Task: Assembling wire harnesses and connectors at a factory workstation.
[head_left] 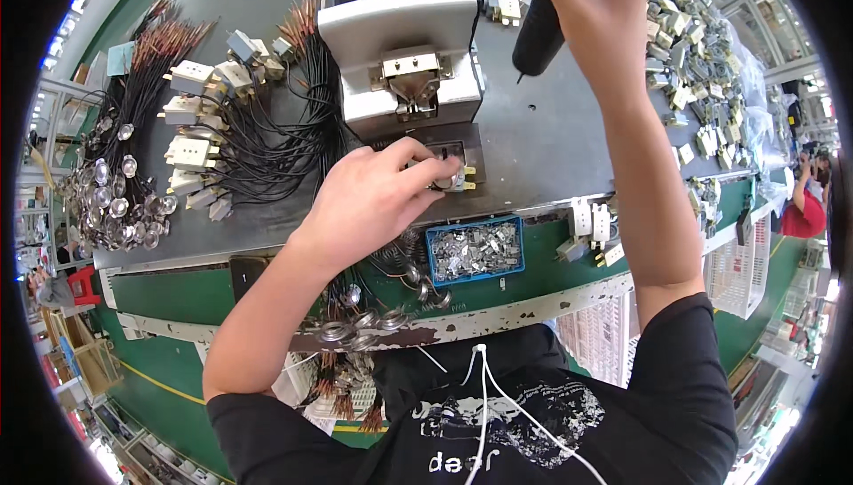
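Left hand (378,183) low over the bench (551,134), palm down, fingers bent with thumb and index tips near each other at a small block with brass pins (460,181); the fingers partly hide it, so cannot tell whether they pinch it or only touch it. Block sits on the dark base in front of the pale metal machine (409,27), pins toward the right. Right hand (606,27) raised, right of the machine, fingers closed around a black handheld tool (542,34); its thin tip points down, well apart from the block. Nearer the wearer, just below the block: blue tray (430,261) of small metal pieces, at the bench edge. Left of the machine: white-and-grey plug blocks (191,153) on black leads (275,161), bare copper ends gathered beside the machine. Farther left, another wire bundle (147,72) with clear round pieces at its near end. Right side of bench: large heap of similar blocks (684,32); a few more (582,218) near the front edge, beside the right forearm.
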`<state>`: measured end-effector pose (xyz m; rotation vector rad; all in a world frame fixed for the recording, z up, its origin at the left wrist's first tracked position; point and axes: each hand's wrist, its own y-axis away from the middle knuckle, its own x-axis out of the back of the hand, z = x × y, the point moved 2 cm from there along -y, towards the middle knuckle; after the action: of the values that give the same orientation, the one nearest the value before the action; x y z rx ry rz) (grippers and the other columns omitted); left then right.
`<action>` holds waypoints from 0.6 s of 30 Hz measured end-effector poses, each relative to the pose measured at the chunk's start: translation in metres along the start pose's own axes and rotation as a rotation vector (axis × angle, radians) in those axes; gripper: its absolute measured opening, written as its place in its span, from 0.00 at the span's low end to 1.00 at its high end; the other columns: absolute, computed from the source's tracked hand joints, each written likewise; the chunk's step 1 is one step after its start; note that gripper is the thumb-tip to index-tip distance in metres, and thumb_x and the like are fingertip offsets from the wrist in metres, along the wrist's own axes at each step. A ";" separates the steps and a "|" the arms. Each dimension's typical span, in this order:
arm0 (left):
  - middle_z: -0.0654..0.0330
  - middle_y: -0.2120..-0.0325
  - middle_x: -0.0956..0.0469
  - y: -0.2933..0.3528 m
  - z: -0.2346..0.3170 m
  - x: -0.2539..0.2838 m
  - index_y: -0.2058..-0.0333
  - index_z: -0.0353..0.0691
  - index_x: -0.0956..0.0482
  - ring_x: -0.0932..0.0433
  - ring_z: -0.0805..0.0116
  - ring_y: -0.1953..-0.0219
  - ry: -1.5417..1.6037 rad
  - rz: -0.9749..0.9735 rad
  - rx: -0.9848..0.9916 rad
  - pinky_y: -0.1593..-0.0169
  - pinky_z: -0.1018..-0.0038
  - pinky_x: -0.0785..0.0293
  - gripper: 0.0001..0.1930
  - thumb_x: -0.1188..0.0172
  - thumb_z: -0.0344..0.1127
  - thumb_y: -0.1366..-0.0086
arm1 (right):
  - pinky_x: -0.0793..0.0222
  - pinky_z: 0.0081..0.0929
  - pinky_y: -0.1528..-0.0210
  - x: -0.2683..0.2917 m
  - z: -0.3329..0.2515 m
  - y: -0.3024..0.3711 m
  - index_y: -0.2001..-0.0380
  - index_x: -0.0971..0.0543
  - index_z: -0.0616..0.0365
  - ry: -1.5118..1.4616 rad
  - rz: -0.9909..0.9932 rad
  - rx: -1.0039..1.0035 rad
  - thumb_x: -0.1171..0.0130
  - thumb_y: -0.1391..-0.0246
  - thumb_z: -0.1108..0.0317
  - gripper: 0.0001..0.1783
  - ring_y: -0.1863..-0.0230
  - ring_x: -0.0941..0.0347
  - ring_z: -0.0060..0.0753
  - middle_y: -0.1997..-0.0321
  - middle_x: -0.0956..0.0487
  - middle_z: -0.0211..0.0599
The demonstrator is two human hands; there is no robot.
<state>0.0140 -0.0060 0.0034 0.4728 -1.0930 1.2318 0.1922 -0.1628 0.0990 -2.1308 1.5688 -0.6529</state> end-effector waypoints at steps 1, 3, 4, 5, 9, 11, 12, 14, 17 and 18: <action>0.64 0.61 0.20 0.000 -0.001 0.001 0.49 0.52 0.18 0.19 0.62 0.68 -0.026 0.020 -0.017 0.61 0.67 0.25 0.19 0.31 0.34 0.41 | 0.26 0.21 0.61 0.003 0.007 -0.003 0.42 0.35 0.61 0.057 -0.031 -0.014 0.30 0.40 0.68 0.30 0.58 0.25 0.24 0.57 0.23 0.36; 0.63 0.61 0.21 0.006 -0.001 0.000 0.49 0.52 0.18 0.19 0.63 0.66 -0.092 -0.006 0.012 0.62 0.68 0.26 0.19 0.32 0.33 0.41 | 0.26 0.22 0.59 0.007 0.010 -0.003 0.37 0.38 0.60 0.114 0.022 0.142 0.31 0.40 0.67 0.34 0.55 0.26 0.25 0.54 0.24 0.38; 0.63 0.61 0.20 0.011 0.000 0.000 0.49 0.52 0.18 0.19 0.63 0.66 -0.126 0.053 -0.025 0.61 0.67 0.25 0.20 0.32 0.32 0.41 | 0.26 0.22 0.58 0.009 0.008 -0.002 0.32 0.40 0.60 0.170 0.073 0.300 0.31 0.40 0.66 0.39 0.52 0.27 0.25 0.51 0.25 0.40; 0.63 0.61 0.20 0.008 0.002 0.002 0.49 0.52 0.18 0.19 0.62 0.65 -0.157 0.115 -0.071 0.60 0.67 0.25 0.20 0.33 0.32 0.41 | 0.26 0.22 0.58 0.023 0.019 -0.006 0.32 0.40 0.60 0.167 0.071 0.303 0.31 0.40 0.66 0.39 0.52 0.27 0.25 0.51 0.25 0.40; 0.57 0.56 0.19 0.062 -0.037 0.085 0.48 0.45 0.19 0.23 0.57 0.50 -0.340 0.778 0.317 0.45 0.63 0.27 0.14 0.38 0.29 0.32 | 0.26 0.22 0.64 0.080 0.057 0.008 0.51 0.19 0.59 0.606 0.107 0.331 0.43 0.32 0.68 0.11 0.70 0.23 0.22 0.67 0.16 0.33; 0.54 0.51 0.20 0.073 -0.059 0.118 0.49 0.43 0.18 0.24 0.53 0.47 -0.243 0.840 0.430 0.42 0.62 0.30 0.11 0.40 0.35 0.27 | 0.25 0.33 0.51 0.102 0.106 0.010 0.49 0.19 0.55 0.992 -0.202 0.000 0.42 0.34 0.60 0.15 0.55 0.20 0.44 0.52 0.18 0.45; 0.53 0.49 0.21 0.088 -0.073 0.128 0.49 0.43 0.19 0.24 0.53 0.46 -0.427 0.682 0.507 0.40 0.62 0.31 0.12 0.40 0.38 0.27 | 0.25 0.35 0.49 0.110 0.127 0.019 0.49 0.20 0.55 1.090 -0.241 0.018 0.41 0.35 0.59 0.17 0.52 0.21 0.47 0.48 0.20 0.45; 0.53 0.46 0.23 0.110 -0.088 0.140 0.48 0.43 0.19 0.25 0.52 0.44 -0.585 0.511 0.643 0.37 0.61 0.34 0.15 0.42 0.44 0.26 | 0.26 0.37 0.48 0.113 0.146 0.029 0.49 0.20 0.55 1.172 -0.288 0.043 0.40 0.36 0.57 0.18 0.49 0.22 0.50 0.44 0.22 0.46; 0.54 0.45 0.23 0.101 -0.082 0.142 0.47 0.45 0.19 0.25 0.52 0.44 -0.812 0.482 0.568 0.37 0.60 0.34 0.15 0.41 0.43 0.27 | 0.26 0.41 0.50 0.117 0.151 0.038 0.49 0.20 0.55 1.210 -0.536 -0.039 0.37 0.39 0.59 0.18 0.51 0.23 0.53 0.44 0.22 0.43; 0.56 0.45 0.23 0.090 -0.071 0.136 0.49 0.45 0.18 0.25 0.52 0.44 -0.877 0.542 0.479 0.39 0.60 0.33 0.14 0.37 0.39 0.31 | 0.27 0.41 0.51 0.120 0.147 0.039 0.50 0.20 0.56 1.181 -0.552 -0.156 0.35 0.40 0.61 0.18 0.53 0.23 0.53 0.44 0.22 0.43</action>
<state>-0.0465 0.1494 0.0656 1.2145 -1.7340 1.8480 0.2800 -0.2807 -0.0271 -2.4208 1.4462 -2.3485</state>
